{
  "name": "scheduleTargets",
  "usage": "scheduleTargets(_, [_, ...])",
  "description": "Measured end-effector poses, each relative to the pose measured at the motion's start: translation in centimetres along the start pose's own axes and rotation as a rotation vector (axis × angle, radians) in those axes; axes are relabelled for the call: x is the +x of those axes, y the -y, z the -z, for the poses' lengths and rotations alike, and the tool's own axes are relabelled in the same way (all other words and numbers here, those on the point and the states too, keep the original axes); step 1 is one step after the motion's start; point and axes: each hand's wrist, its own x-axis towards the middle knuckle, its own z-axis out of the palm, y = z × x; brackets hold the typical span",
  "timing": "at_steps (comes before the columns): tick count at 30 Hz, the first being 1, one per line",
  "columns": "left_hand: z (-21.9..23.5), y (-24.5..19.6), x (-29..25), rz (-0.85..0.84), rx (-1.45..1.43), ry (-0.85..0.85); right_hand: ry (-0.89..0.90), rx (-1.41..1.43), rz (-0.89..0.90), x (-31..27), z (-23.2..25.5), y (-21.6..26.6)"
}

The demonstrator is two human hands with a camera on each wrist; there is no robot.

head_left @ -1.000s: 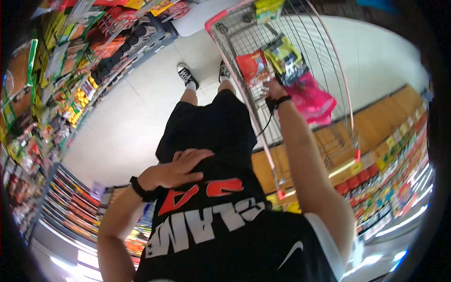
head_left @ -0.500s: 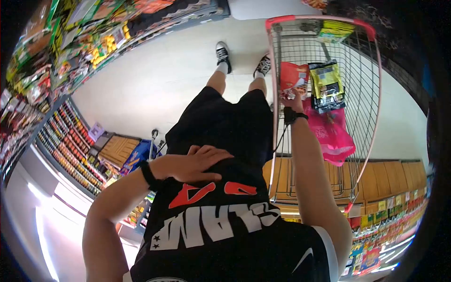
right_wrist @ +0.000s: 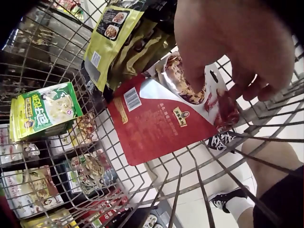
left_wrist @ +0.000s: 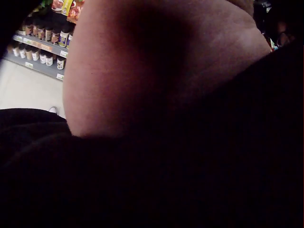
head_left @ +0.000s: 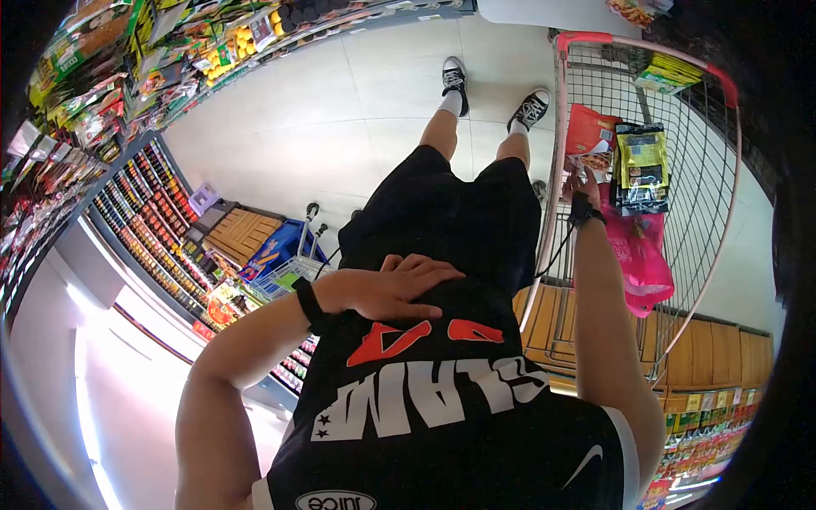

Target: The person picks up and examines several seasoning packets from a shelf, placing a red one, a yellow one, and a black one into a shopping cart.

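My right hand (head_left: 580,183) reaches into the shopping cart (head_left: 650,44) and pinches the end of a red food pouch (head_left: 592,127). In the right wrist view the thumb lies over the food picture on the red pouch (right_wrist: 154,126), with the other fingers curled at its edge. Beside it lie black-and-yellow pouches (head_left: 643,161), and a bright pink bag (head_left: 642,255) is spread below them. My left hand (head_left: 406,289) rests with loose fingers on the front of the black shirt (head_left: 459,391). Up close, the left wrist view shows only part of that hand (left_wrist: 104,71).
Green-and-yellow packets (head_left: 670,75) sit at the cart's handle end. Shelves of hanging packets (head_left: 93,93) run along the upper left, and a jar rack (head_left: 144,212) stands below. A blue crate (head_left: 276,251) and another cart (head_left: 289,276) are left of the legs. Wooden panelling (head_left: 705,348) lies beyond the cart.
The head view has swung, so the body and cart now appear farther right. My right hand stays at the red pouch. The left hand keeps resting on the shirt.
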Motion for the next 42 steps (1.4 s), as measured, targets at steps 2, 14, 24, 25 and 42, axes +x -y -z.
scheduleTargets(2, [-0.2, 0.3, 0.2, 0.004, -0.004, 0.003, -0.128, 0.069, 0.074, -3.8, -3.7, -0.3])
scheduleTargets(14, [-0.9, 2.3, 0.3, -0.088, 0.133, 0.038, 0.037, -0.12, 0.04, -11.9, -4.0, 0.5])
scheduleTargets(24, [2.5, 2.5, -1.4, -0.236, 0.455, 0.323, 0.08, -0.298, 0.633, -19.6, -4.0, -3.3])
scheduleTargets(25, [2.4, 2.8, -1.7, -0.257, 0.492, 0.345, 0.06, -0.199, 0.615, -20.5, -4.0, -3.9])
scheduleTargets(42, [12.3, 6.2, -6.4, -0.782, 0.156, -0.289, -0.024, -0.746, 1.527, -48.2, -27.5, -18.6])
